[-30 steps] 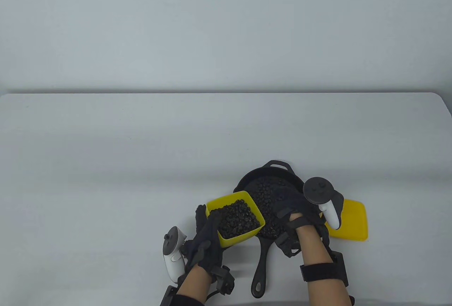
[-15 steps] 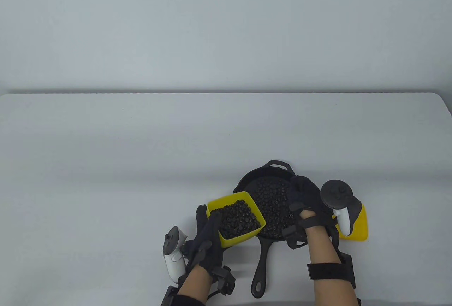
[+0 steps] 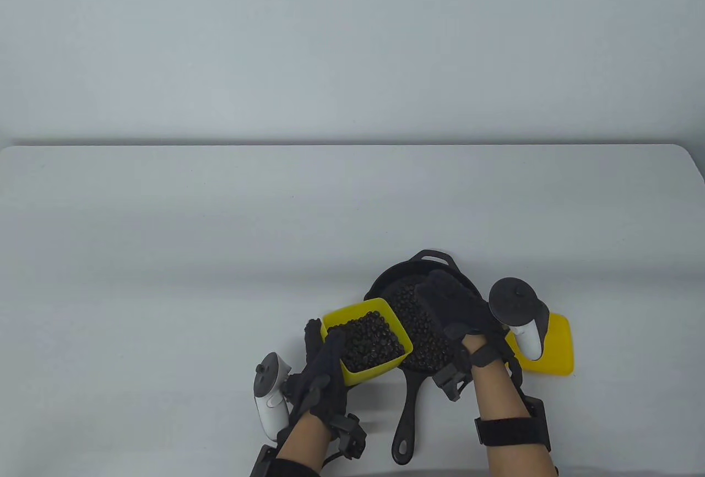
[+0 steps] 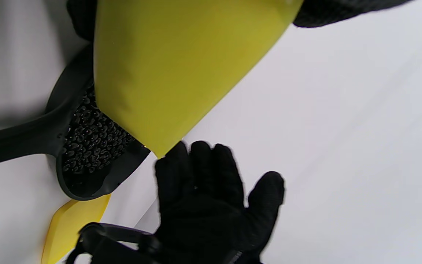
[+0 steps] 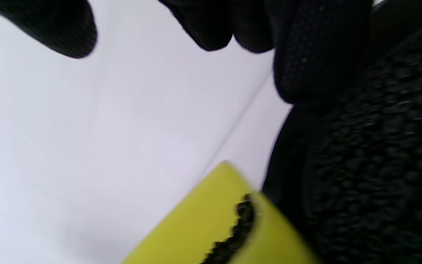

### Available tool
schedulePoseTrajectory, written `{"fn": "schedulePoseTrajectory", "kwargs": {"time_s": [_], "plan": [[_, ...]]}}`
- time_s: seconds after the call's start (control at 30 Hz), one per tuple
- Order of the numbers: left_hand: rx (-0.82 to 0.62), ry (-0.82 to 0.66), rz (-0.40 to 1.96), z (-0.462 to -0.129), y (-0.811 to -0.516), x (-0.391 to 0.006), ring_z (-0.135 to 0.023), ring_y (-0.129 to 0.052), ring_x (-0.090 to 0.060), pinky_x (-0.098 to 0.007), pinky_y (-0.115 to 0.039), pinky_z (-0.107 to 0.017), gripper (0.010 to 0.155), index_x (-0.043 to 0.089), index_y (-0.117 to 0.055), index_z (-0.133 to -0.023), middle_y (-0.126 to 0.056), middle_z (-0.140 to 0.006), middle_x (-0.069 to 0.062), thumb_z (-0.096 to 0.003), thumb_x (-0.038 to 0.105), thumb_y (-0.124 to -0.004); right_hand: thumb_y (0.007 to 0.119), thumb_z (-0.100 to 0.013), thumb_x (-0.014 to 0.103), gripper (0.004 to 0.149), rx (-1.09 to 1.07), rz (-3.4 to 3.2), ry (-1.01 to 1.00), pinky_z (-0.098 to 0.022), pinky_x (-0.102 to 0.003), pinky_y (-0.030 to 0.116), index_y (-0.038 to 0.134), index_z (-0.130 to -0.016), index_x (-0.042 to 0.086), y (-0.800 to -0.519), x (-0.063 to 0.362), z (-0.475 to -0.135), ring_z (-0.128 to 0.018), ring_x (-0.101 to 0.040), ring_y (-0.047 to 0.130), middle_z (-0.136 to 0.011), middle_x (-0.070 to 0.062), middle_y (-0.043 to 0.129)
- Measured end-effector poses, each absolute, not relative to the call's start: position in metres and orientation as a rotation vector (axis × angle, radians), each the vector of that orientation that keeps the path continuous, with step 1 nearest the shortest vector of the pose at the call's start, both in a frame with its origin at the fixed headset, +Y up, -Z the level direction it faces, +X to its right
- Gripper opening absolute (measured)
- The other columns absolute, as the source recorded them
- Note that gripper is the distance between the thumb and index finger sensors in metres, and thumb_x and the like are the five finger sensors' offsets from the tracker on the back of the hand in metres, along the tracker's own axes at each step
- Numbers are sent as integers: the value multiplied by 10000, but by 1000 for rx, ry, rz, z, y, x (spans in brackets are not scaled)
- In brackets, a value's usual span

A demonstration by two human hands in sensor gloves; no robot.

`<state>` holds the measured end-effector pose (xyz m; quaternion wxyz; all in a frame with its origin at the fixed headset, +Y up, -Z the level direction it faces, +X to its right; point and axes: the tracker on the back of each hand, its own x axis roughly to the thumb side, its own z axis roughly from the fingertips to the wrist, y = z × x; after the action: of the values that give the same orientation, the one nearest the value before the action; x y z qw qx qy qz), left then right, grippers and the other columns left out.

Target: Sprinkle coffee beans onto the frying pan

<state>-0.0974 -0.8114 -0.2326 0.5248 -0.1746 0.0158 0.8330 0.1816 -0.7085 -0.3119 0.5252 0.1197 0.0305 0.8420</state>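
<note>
A white tabletop [image 3: 220, 256] carries everything. One black frying pan [image 3: 385, 284] sits on it just beyond and beside both hands, its long handle pointing back toward the person, its floor already covered with coffee beans [image 3: 410, 323]. One yellow tub [image 3: 385, 369], heaped with more beans, is raised and tipped toward the pan's near-left rim in the grip of the left hand [image 3: 322, 375], which grasps its near wall, likely to keep the supply within reach. One flat yellow lid [image 3: 556, 345] lies on the tabletop just right of the right hand, probably set aside from the tub. The right hand [image 3: 457, 309] hovers palm down over the pan's right half, fingers spread and its grip released, holding nothing visible, seemingly having let beans fall. Two hands, each with one strapped tracker.
</note>
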Motion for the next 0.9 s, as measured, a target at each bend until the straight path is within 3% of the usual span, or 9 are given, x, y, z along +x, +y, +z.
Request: {"fn": "schedulePoseTrajectory", "kwargs": {"time_s": [0.07, 0.17, 0.27, 0.37, 0.53, 0.67, 0.8, 0.9], "plan": [[-418, 21, 1980, -233, -810, -95, -892, -641, -476, -485, -720, -653, 868, 309, 74, -998, -320, -1017, -238, -562, 639, -600, 756, -592, 491, 660, 402, 1971, 110, -381, -397, 881, 676, -966, -47, -697, 166, -308, -662, -555, 862, -917, -342, 679], [-427, -10, 1957, -232, -807, -91, -891, -640, -478, -487, -721, -651, 869, 306, 73, -999, -320, -1015, -242, -564, 637, -603, 839, -554, 373, 577, 550, 2009, 263, -367, -392, 901, 741, -917, -64, -689, 140, -305, -626, -560, 905, -871, -355, 736], [-431, -52, 1930, -231, -803, -87, -883, -647, -484, -490, -726, -642, 868, 303, 62, -1004, -326, -1013, -248, -567, 633, -612, 871, -537, 388, 665, 620, 2210, 508, -381, -385, 905, 686, -954, -96, -697, 122, -304, -686, -579, 854, -904, -392, 665], [-413, -81, 1883, -228, -801, -83, -871, -660, -488, -492, -737, -635, 868, 299, 43, -1013, -337, -1011, -252, -569, 629, -626, 927, -494, 447, 870, 639, 2332, 622, -300, -339, 921, 557, -1012, -146, -705, 109, -302, -664, -569, 865, -935, -456, 518], [-412, -94, 1899, -227, -797, -78, -851, -651, -504, -508, -734, -619, 866, 293, 35, -1016, -329, -1002, -263, -572, 620, -633, 953, -440, 533, 940, 727, 2395, 698, -271, -237, 857, 530, -1062, -29, -713, 92, -298, -517, -456, 918, -974, -391, 485], [-449, -80, 1886, -225, -799, -77, -851, -635, -513, -517, -723, -620, 866, 282, 51, -1009, -317, -995, -273, -574, 613, -621, 926, -491, 363, 700, 791, 2410, 704, -218, -164, 844, 580, -1031, 84, -715, 71, -292, -412, -373, 947, -941, -303, 572], [-438, -75, 1914, -226, -800, -80, -852, -637, -511, -517, -722, -620, 865, 287, 47, -1011, -318, -998, -269, -570, 617, -620, 837, -521, 200, 408, 722, 2340, 625, -172, -135, 825, 740, -910, 124, -718, 68, -293, -357, -320, 957, -864, -244, 674], [-449, -71, 1945, -227, -802, -80, -860, -644, -503, -509, -724, -628, 865, 297, 45, -1012, -322, -1005, -261, -568, 622, -622, 811, -516, 155, 354, 671, 2281, 589, -165, -139, 840, 785, -868, 126, -719, 75, -295, -345, -322, 974, -828, -221, 739]]}}
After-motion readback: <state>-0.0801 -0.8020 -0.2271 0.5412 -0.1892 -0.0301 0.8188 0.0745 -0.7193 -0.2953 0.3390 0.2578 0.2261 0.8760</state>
